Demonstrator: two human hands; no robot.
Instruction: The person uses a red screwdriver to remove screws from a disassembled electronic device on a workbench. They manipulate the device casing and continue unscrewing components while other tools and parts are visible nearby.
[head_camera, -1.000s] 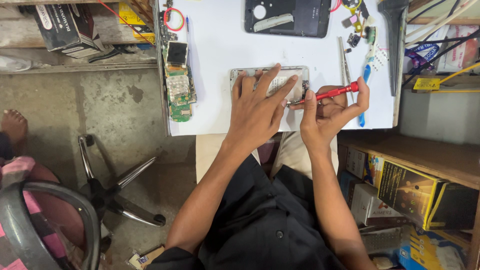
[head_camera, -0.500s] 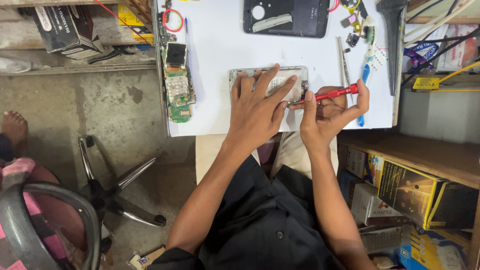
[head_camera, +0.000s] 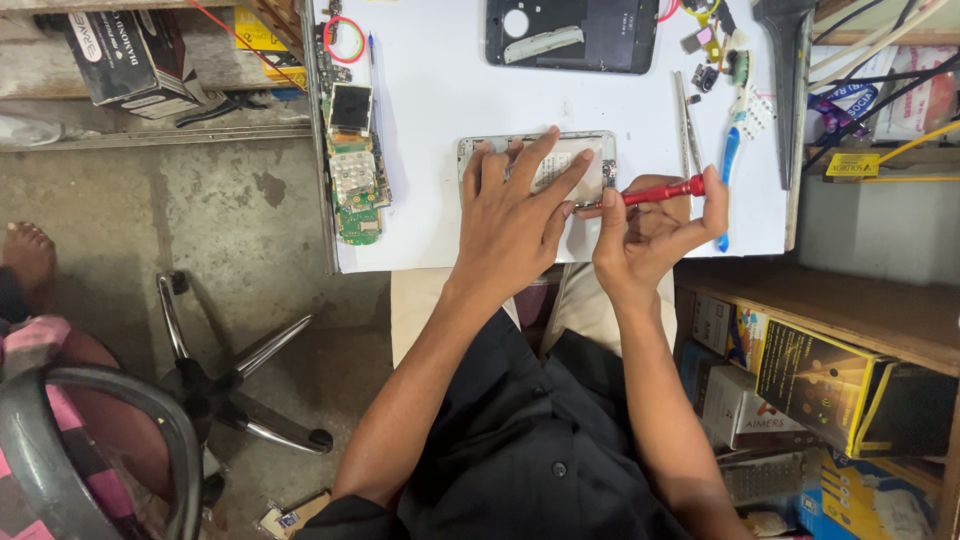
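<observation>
Pinning the opened phone (head_camera: 540, 170) flat with my left hand (head_camera: 515, 215), fingers spread across its back; palm down, pressing, not gripping. My right hand (head_camera: 650, 235) was closed around a red-handled screwdriver (head_camera: 660, 191), tip pointed left at the phone's right edge, near the corner. Phone sat mid-table on the white work surface (head_camera: 440, 120), just far of my hands.

Progress, as I judged it: back cover already off, since a dark cover panel (head_camera: 570, 35) lay apart at the far side. A green circuit board (head_camera: 355, 165) sat well off to the left edge, but I couldn't tell if it came from this phone. I was on the frame screws; how many were out, I couldn't tell, my hand hid most of it. No loose screws visible to me.

Around: tweezers (head_camera: 685, 125) and a blue-handled tool (head_camera: 728, 170) just right of the phone, small loose parts (head_camera: 715, 55) at far right, a red ring (head_camera: 347, 40) at far left. Boxes on the shelf (head_camera: 820, 310) to my right, a chair base (head_camera: 235, 385) on the floor to the left.

In the way: my own left fingers crowded the screwdriver tip; tweezers lay close beside my right hand.
</observation>
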